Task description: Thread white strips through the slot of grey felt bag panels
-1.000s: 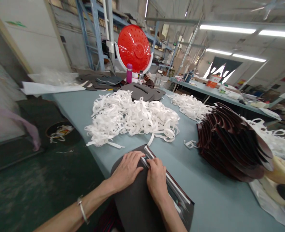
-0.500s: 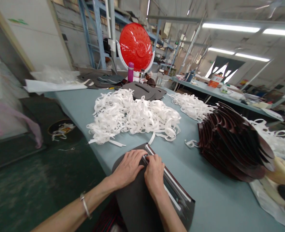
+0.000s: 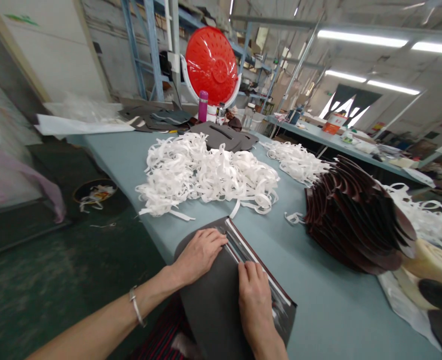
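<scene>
A dark grey foam panel [image 3: 209, 305] lies on the blue-grey table [image 3: 329, 310], hanging over the near edge. A long strip with white and dark bands [image 3: 256, 257] runs diagonally across it. My left hand [image 3: 198, 255] rests flat on the panel, its fingertips reaching the strip. My right hand [image 3: 253, 300] presses on the strip lower down, and the fingers cover part of it. Neither hand closes around anything. A heap of white ribbon offcuts [image 3: 206, 180] lies just beyond the panel.
A fanned stack of dark brown pieces [image 3: 356, 215] stands to the right. More white offcuts [image 3: 296, 161] and grey cut pieces [image 3: 223, 136] lie farther along the table. A red round basket [image 3: 211, 65] and a purple bottle [image 3: 203, 106] stand beyond.
My right hand has slid down along the strip toward me, away from my left hand. My left hand stays in nearly the same place on the panel.
</scene>
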The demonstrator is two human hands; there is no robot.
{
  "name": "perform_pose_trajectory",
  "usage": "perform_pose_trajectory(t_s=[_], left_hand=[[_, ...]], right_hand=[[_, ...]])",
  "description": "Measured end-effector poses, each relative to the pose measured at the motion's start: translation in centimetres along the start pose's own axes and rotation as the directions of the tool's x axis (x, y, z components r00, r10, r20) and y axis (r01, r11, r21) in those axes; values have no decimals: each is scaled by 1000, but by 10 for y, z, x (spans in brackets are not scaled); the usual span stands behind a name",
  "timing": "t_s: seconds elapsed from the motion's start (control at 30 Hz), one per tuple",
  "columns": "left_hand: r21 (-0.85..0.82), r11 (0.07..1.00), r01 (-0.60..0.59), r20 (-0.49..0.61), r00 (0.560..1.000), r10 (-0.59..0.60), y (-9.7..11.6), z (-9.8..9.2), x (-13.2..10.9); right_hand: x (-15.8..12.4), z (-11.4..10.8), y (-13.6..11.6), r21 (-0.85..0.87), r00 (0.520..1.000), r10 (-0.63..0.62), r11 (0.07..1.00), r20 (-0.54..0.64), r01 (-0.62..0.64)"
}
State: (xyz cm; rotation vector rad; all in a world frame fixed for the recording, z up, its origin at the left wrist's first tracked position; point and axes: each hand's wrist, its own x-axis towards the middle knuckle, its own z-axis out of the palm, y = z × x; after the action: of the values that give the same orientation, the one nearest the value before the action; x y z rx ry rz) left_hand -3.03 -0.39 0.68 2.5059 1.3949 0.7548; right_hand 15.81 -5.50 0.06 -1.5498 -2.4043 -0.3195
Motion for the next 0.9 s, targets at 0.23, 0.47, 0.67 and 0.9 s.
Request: perform_pose_trajectory(t_s=[0.23, 0.47, 0.67, 0.9], left_hand=[[19, 1000, -22, 3, 1000, 22, -3, 2, 0], [41, 999, -33, 5, 999, 32, -5, 4, -1], [42, 999, -20, -7, 1000, 20, -6, 7, -1], [33, 999, -35, 12, 999, 34, -12, 12, -3]], right_hand=[[18, 0, -6, 88, 995, 90, 992, 50, -94], [40, -1, -27, -38, 993, 70, 997, 92, -66], [-39, -16, 6, -87, 999, 19, 996, 36, -16], [-94, -42, 30, 83, 995, 78, 993, 66, -84]])
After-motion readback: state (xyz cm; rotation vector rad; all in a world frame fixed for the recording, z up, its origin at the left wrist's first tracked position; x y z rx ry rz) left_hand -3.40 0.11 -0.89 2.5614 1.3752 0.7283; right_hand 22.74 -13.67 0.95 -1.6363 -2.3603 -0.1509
